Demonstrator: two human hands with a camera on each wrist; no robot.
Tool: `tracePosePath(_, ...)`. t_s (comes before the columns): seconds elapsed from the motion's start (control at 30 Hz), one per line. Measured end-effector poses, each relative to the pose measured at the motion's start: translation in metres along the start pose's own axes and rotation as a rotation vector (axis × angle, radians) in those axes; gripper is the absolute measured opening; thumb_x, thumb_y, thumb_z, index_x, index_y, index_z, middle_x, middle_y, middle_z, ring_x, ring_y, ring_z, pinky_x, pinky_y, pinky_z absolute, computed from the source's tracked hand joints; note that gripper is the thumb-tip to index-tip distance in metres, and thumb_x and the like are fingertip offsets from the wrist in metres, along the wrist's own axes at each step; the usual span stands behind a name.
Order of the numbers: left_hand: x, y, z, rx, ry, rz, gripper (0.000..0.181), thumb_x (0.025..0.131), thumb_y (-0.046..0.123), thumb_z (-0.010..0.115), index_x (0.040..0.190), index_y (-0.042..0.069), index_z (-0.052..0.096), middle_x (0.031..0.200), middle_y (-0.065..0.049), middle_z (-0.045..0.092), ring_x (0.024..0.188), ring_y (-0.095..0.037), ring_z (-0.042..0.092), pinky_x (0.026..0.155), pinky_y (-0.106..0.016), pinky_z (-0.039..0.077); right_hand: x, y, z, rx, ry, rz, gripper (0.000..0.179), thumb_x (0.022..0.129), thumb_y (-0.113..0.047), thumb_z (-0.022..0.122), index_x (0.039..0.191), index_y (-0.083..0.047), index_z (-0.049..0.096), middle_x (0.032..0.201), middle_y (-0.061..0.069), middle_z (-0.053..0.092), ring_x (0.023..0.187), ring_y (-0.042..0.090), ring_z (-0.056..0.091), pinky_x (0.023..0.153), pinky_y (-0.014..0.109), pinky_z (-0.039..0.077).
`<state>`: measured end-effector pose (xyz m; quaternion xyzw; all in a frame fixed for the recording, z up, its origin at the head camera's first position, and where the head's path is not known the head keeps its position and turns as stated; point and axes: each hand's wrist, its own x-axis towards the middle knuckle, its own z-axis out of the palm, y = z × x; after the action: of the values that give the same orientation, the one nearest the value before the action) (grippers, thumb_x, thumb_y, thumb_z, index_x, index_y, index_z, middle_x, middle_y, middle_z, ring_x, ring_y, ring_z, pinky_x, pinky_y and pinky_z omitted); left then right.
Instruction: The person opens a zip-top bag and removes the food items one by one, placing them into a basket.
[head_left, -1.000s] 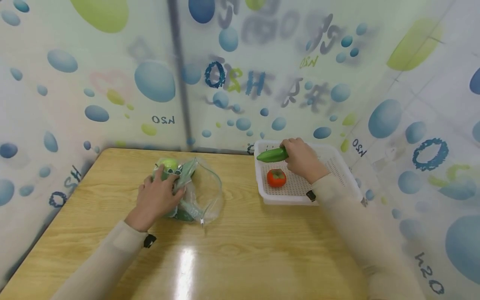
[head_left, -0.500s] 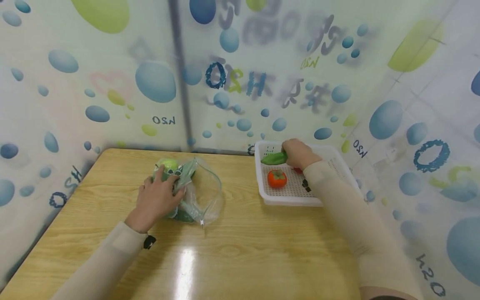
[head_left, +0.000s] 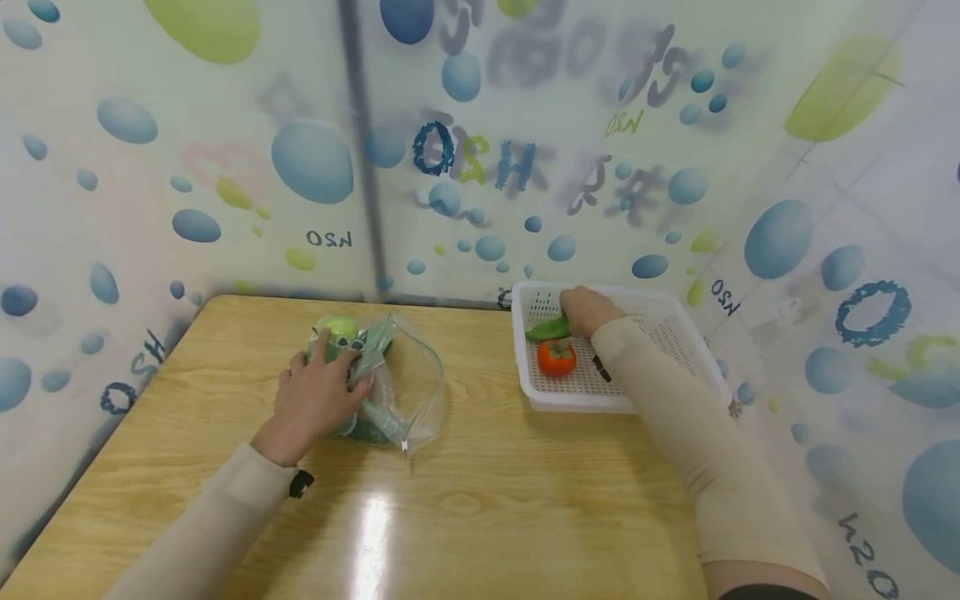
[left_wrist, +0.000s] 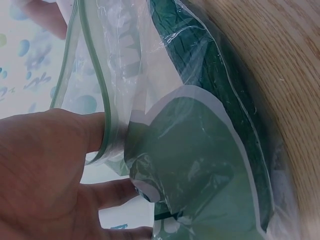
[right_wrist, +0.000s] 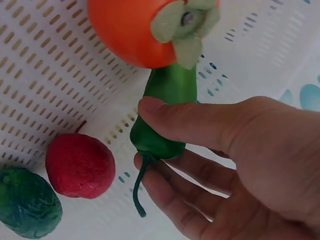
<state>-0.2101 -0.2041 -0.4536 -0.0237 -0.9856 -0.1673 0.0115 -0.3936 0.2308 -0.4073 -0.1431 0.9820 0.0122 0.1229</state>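
In the right half of the head view stands a white perforated basket (head_left: pixel 581 403). My right hand (head_left: pixel 588 310) reaches into it and holds a green pepper (right_wrist: pixel 172 87) near the stem, thumb above and fingers below. An orange persimmon (head_left: pixel 557 358) touches the pepper. On the left, my left hand (head_left: pixel 318 404) grips a clear zip bag (head_left: pixel 423 421), its thumb by the green zip edge in the left wrist view. Inside the bag are a round light-green item (head_left: pixel 339 329) and a dark green ridged vegetable (left_wrist: pixel 200 55), partly hidden by the printed film.
The right wrist view shows a red round fruit (right_wrist: pixel 80 165) with a stem and a crinkled green ball (right_wrist: pixel 30 202) in the basket. A wooden table (head_left: pixel 480 508) carries everything. A bubble-patterned wall (head_left: pixel 465 208) rises behind the table.
My right hand has lowered the green pepper into the basket, down beside the persimmon. My left hand and the zip bag have stayed in place.
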Motion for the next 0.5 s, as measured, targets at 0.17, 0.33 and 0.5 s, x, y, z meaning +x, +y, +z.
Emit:
tracePosePath(0.17,0.000,0.001,-0.001,-0.010,-0.015,-0.004,0.061,0.116,0.043,0.063,0.163,0.004,0.063,0.186,-0.041,0.020,0.152,-0.085,0.038,0.114,-0.094,0.043,-0.009,-0.007,0.000,0.054,-0.018,0.044,0.029,0.110,0.003,0.070,0.139,0.002,0.072,0.131,0.021,0.079,0.113,0.033,0.072,0.113,0.053,0.061)
tracePosePath(0.33,0.000,0.002,-0.002,-0.001,-0.010,-0.001,0.061,0.115,0.043,0.065,0.162,0.003,0.064,0.186,-0.042,0.022,0.150,-0.085,0.040,0.113,-0.094,0.044,-0.010,-0.006,0.002,0.061,-0.002,0.036,0.036,0.110,0.004,0.069,0.147,0.004,0.071,0.148,0.026,0.076,0.133,0.040,0.075,0.124,0.060,0.058)
tracePosePath(0.5,0.001,0.002,-0.003,0.006,-0.011,-0.001,0.061,0.115,0.044,0.065,0.162,0.003,0.065,0.185,-0.042,0.024,0.150,-0.083,0.042,0.113,-0.092,0.046,-0.012,-0.009,-0.003,0.077,0.033,0.020,0.040,0.107,0.006,0.072,0.146,0.005,0.072,0.148,0.028,0.077,0.136,0.043,0.075,0.124,0.062,0.058)
